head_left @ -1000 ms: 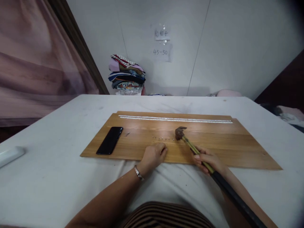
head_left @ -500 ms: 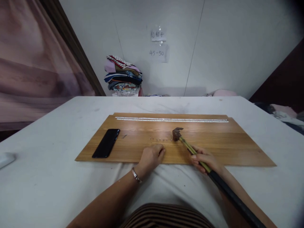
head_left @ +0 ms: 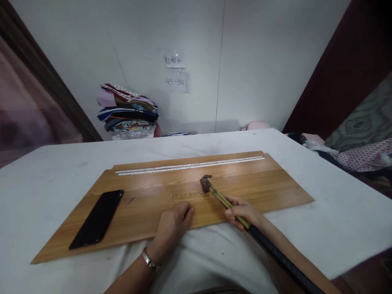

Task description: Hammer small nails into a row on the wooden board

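My right hand (head_left: 241, 212) is wrapped round the handle of a claw hammer (head_left: 206, 184), whose rusty head is over the wooden board (head_left: 241, 179). Just left of the head, a row of several small nails (head_left: 185, 194) stands in the board. My left hand (head_left: 175, 218) rests on the board's near edge, fingers curled in; whether anything is inside them is hidden. Farther left on the board lie a few loose nails (head_left: 131, 200) and a black phone (head_left: 97, 219).
Two white measuring strips (head_left: 190, 165) run along the board's far side. The board lies on a white-covered table (head_left: 306, 232). Behind it, folded clothes (head_left: 128, 108) are stacked against the wall, with paper notes (head_left: 175, 62) above. More cloth (head_left: 367, 157) lies at the right.
The whole view has turned to the right and tilted, so the board and hands appear farther left. My right hand still holds the hammer near the nail row; the left hand stays curled on the board.
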Action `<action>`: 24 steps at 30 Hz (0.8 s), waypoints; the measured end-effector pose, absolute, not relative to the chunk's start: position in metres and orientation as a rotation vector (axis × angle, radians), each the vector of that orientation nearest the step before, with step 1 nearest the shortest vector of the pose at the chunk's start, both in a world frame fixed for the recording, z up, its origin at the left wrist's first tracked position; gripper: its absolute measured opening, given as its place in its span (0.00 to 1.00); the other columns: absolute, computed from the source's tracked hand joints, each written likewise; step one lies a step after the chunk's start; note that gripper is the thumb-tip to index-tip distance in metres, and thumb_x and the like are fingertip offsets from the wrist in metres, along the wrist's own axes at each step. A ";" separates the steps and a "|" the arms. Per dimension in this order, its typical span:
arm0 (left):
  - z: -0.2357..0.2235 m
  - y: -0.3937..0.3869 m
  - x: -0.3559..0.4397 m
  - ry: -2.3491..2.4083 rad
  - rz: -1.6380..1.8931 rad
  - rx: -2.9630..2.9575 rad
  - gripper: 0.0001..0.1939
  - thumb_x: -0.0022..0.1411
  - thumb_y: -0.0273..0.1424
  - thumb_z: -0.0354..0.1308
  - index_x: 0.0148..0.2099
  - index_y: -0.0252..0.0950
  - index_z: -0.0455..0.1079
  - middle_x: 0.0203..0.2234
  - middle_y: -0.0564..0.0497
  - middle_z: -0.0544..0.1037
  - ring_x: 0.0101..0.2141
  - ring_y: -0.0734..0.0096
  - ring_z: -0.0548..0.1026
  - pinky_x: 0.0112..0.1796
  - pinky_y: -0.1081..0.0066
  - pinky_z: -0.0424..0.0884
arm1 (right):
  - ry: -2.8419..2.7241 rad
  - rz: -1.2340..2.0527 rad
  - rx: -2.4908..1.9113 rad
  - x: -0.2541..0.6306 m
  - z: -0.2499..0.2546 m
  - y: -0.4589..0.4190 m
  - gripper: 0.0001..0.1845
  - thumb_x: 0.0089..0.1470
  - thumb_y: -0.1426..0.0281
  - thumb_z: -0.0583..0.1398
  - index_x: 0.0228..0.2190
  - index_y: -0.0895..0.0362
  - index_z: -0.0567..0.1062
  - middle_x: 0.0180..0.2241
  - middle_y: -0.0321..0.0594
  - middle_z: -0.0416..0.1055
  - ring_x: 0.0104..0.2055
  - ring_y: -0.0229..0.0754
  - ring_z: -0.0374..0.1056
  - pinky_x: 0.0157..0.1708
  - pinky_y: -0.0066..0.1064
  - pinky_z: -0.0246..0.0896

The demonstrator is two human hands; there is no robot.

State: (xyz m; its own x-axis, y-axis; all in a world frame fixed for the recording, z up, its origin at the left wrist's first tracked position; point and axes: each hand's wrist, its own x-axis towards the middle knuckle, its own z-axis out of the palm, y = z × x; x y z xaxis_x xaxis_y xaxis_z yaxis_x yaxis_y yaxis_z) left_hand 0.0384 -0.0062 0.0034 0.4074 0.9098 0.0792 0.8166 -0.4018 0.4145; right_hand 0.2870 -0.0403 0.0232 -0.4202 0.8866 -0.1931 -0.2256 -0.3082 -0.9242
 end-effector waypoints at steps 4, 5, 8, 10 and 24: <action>0.004 -0.007 0.038 1.497 0.441 2.359 0.13 0.64 0.34 0.44 0.30 0.38 0.64 0.26 0.53 0.75 0.27 0.72 0.72 0.28 0.75 0.58 | -1.143 1.835 -0.914 0.287 0.022 -0.040 0.30 0.46 0.70 0.60 0.52 0.60 0.66 0.12 0.24 0.62 0.07 0.28 0.52 0.06 0.17 0.44; 0.004 -0.007 0.038 1.498 0.447 2.368 0.13 0.64 0.35 0.44 0.30 0.38 0.64 0.25 0.53 0.75 0.27 0.72 0.72 0.28 0.74 0.58 | -1.143 1.836 -0.917 0.287 0.021 -0.039 0.29 0.46 0.70 0.60 0.52 0.60 0.67 0.12 0.24 0.63 0.07 0.28 0.52 0.06 0.16 0.44; 0.005 -0.007 0.039 1.501 0.460 2.387 0.14 0.65 0.35 0.44 0.29 0.38 0.63 0.24 0.53 0.75 0.26 0.72 0.72 0.27 0.74 0.58 | -1.142 1.835 -0.932 0.286 0.020 -0.038 0.27 0.46 0.70 0.60 0.50 0.60 0.68 0.12 0.24 0.63 0.07 0.28 0.52 0.05 0.16 0.44; 0.006 -0.008 0.039 1.505 0.459 2.387 0.14 0.65 0.35 0.44 0.29 0.38 0.63 0.24 0.53 0.75 0.26 0.72 0.72 0.27 0.74 0.58 | -1.140 1.838 -0.926 0.285 0.020 -0.038 0.27 0.46 0.70 0.60 0.50 0.60 0.68 0.12 0.24 0.62 0.07 0.28 0.52 0.05 0.16 0.44; -0.001 -0.009 0.038 1.510 0.412 2.426 0.12 0.65 0.33 0.45 0.32 0.37 0.65 0.28 0.51 0.76 0.29 0.71 0.72 0.29 0.74 0.58 | -1.132 1.830 -0.946 0.287 0.014 -0.041 0.29 0.48 0.69 0.60 0.52 0.60 0.66 0.14 0.25 0.62 0.07 0.27 0.51 0.06 0.17 0.44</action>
